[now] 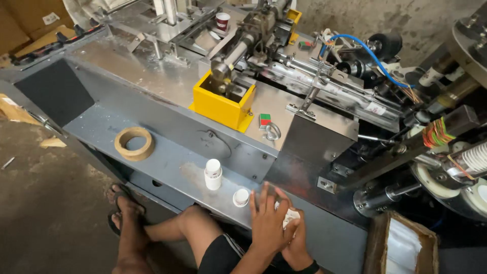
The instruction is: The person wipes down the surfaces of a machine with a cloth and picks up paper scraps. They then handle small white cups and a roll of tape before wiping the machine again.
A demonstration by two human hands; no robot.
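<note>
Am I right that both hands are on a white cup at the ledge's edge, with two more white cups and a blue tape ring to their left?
Not quite: the tape ring is brown cardboard, not blue. The head view shows the left hand and right hand together on a white cup, with the upright stacked cups and a smaller cup on the ledge.

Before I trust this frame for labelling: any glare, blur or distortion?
Head view: glare on the steel machine top; edges bend from the wide lens; the left hand and right hand look slightly soft; the small paper cups stay sharp.
</note>
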